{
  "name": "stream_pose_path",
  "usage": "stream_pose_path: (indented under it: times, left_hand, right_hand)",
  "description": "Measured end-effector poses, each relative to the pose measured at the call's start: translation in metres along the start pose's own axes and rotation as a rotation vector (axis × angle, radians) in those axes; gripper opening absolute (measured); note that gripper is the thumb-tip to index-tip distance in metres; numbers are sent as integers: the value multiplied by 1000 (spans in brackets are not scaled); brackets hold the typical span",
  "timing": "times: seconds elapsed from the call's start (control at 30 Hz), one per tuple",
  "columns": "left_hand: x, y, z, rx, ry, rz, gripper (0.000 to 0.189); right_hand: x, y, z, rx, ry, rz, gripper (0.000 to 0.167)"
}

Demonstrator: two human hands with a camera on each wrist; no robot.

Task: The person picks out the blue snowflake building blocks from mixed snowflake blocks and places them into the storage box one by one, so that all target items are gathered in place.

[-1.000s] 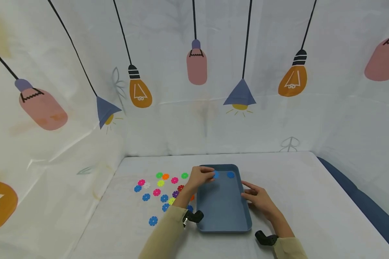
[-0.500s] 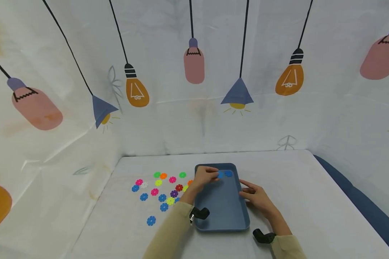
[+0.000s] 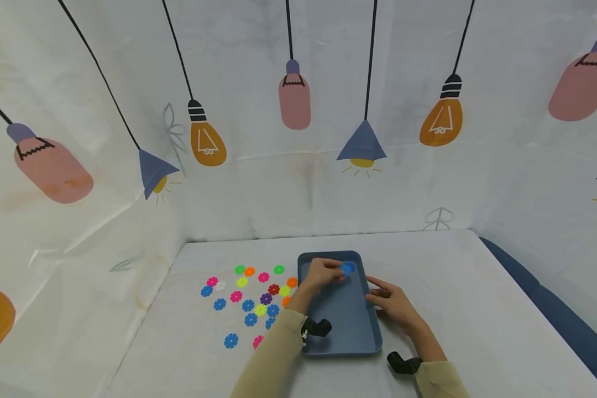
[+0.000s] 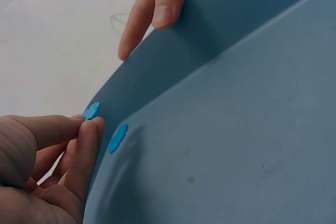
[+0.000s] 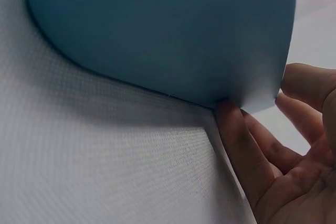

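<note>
My left hand (image 3: 323, 272) is over the far part of the blue-grey tray (image 3: 347, 326). Between thumb and fingertips it pinches a blue interlocking building disc (image 4: 93, 110) with a notched edge. Close below, in the left wrist view, a second blue disc (image 4: 118, 138) lies on the tray floor; in the head view the two overlap. At the tray's right side, my right hand (image 3: 395, 303) holds the rim, its thumb reaching over the edge and fingers against the outer wall (image 5: 173, 51).
Left of the tray, several notched discs are spread on the white table (image 3: 428, 265), among them a blue disc (image 3: 231, 340), a purple disc (image 3: 266, 298) and a green disc (image 3: 279, 270). My left sleeve (image 3: 273, 354) covers part of this spread. A printed white sheet (image 3: 258, 199) hangs behind.
My left hand has moved right over the tray with its blue disc, nearer to the blue disc lying there. My right hand has stayed at the rim.
</note>
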State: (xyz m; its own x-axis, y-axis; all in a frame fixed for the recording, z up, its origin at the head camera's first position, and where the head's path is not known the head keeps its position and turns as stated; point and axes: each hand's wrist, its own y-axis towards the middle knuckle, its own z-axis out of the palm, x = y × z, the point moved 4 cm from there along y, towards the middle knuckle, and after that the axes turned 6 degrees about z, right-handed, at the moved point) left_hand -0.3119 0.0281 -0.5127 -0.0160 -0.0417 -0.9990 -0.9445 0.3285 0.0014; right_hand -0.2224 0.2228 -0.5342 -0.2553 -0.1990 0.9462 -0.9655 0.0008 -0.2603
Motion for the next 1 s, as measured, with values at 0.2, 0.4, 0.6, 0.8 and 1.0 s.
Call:
stream_pose_path:
  times: [0.2,0.4,0.6,0.8,1.0]
  left_hand:
    - [5,1,6,-2,27,-5,27]
    - [12,2,11,-9,4,-24,28]
    - [15,4,14,-11,-1,-39,29]
    - [18,7,16,6,11,-30,30]
    - [21,8,20,4,30,-17,31]
  right_hand:
    - [1,0,0,1,-11,-8,57]
    - [0,-1,0,7,2,-10,57]
    - [-1,-1,0,12,14,-19,58]
    - [-1,-1,0,10,22,-18,58]
    - [-1,-2,0,2,22,-6,57]
